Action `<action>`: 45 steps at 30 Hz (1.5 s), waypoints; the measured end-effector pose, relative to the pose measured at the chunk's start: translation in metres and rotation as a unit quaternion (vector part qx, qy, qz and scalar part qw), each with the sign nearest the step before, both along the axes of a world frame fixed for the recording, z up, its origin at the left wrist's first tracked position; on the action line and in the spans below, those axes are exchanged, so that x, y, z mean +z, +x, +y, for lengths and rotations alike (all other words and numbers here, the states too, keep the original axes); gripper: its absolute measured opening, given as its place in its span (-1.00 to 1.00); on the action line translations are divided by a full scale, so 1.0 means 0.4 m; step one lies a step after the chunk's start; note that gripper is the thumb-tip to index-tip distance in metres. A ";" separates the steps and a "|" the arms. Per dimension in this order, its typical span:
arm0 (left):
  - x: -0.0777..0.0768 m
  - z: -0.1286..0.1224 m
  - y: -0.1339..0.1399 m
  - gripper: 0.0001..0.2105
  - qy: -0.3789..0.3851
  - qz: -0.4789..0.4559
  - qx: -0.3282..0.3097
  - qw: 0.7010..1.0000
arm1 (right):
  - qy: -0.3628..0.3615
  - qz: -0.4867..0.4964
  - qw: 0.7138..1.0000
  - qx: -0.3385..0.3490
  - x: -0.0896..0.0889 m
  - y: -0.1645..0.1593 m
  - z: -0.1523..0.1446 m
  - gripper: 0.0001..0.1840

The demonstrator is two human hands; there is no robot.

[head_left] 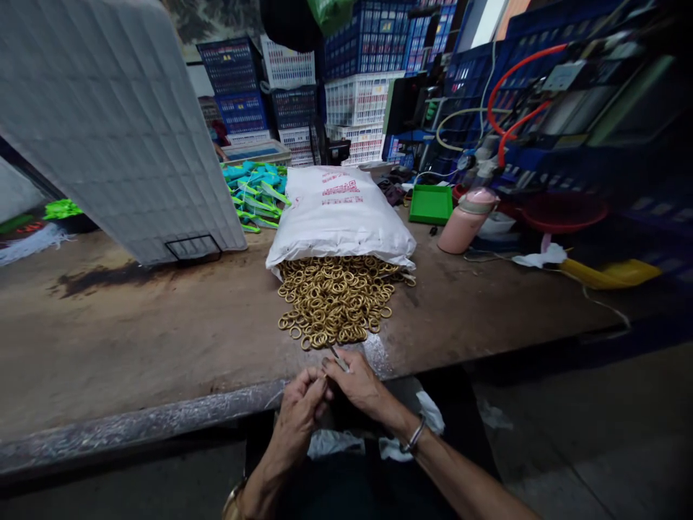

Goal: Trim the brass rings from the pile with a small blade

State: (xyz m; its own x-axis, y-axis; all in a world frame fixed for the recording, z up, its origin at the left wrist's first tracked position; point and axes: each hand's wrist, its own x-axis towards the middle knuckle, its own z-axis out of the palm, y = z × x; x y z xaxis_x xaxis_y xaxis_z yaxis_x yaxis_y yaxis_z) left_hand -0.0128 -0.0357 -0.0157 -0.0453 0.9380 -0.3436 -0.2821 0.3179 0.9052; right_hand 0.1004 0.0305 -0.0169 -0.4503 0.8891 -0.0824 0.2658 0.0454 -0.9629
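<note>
At the front edge of the table, my two hands meet just below a heap of gold-coloured rings (338,296). My left hand (300,401) is closed, pinching what looks like one small gold ring (325,377), mostly hidden by the fingers. Closed around a small knife (338,358) is my right hand (360,383); a short metal blade sticks out toward the heap. The rings spill from the mouth of a white woven sack (341,217) with red print, which lies on its side behind them.
A grey ribbed panel (119,123) stands on the left of the wooden table (216,332). Turquoise and green plastic pieces (257,191) lie beside the sack. To the right are a green tray (430,204), a pink bottle (468,220) and a machine with red hoses (501,87). Stacked crates (362,97) stand behind.
</note>
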 end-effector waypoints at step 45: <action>0.001 -0.077 -0.091 -0.75 -0.061 -0.271 0.162 0.947 | 0.285 -0.408 0.864 0.075 -0.004 -0.108 0.027 -0.72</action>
